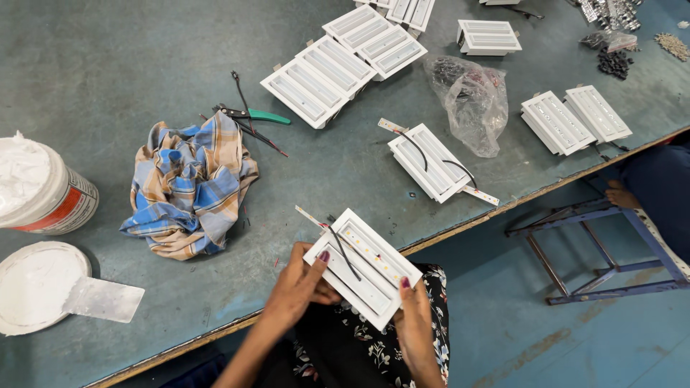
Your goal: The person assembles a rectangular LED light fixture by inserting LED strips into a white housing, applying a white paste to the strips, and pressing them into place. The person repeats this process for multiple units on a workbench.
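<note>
Both hands clamped on a white rectangular light fixture housing (363, 267) with black wires, at the green table's (108, 65) near edge: left hand (298, 287) on its left end, right hand (415, 323) on its lower right corner. Checked blue-orange cloth (190, 185) just left.

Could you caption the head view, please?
Both hands, left and right, hold a white light fixture over the workbench edge.

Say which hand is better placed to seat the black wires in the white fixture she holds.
Left, probably. The left hand grips the white fixture right beside the black wires, thumb already near them. The right hand holds the lower edge, farther off, steadying it.
</note>
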Action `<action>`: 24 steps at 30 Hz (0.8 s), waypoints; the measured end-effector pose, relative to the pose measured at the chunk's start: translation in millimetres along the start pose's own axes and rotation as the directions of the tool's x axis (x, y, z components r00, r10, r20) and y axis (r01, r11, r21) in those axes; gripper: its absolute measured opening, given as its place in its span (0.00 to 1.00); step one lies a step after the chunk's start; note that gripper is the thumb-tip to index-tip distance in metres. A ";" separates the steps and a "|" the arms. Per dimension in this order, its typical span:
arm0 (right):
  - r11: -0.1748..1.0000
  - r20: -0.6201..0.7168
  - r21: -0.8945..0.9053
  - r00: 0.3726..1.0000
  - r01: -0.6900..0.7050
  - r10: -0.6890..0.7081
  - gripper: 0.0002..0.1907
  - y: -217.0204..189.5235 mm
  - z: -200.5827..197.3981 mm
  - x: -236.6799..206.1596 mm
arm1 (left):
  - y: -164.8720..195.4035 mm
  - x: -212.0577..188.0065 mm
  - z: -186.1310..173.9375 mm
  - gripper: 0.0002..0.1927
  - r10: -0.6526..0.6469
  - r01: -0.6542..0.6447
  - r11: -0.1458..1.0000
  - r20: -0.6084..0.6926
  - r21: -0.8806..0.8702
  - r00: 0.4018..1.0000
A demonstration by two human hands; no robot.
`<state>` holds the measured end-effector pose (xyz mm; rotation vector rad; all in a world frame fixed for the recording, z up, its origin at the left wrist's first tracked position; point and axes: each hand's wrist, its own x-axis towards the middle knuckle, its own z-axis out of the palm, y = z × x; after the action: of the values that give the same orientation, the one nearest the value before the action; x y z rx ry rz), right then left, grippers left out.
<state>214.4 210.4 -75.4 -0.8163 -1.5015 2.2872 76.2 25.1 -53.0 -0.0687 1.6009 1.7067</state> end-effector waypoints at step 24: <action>0.999 0.066 -0.033 0.998 0.004 -0.002 0.23 -26.9 -0.3 26.4 | 55.8 -54.5 -11.5 0.16 0.435 -0.383 0.896 0.282 -0.222 0.855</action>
<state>191.7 235.6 -59.0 -0.7533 -1.5713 2.3142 77.7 -6.0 19.4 0.4908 1.2875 2.0428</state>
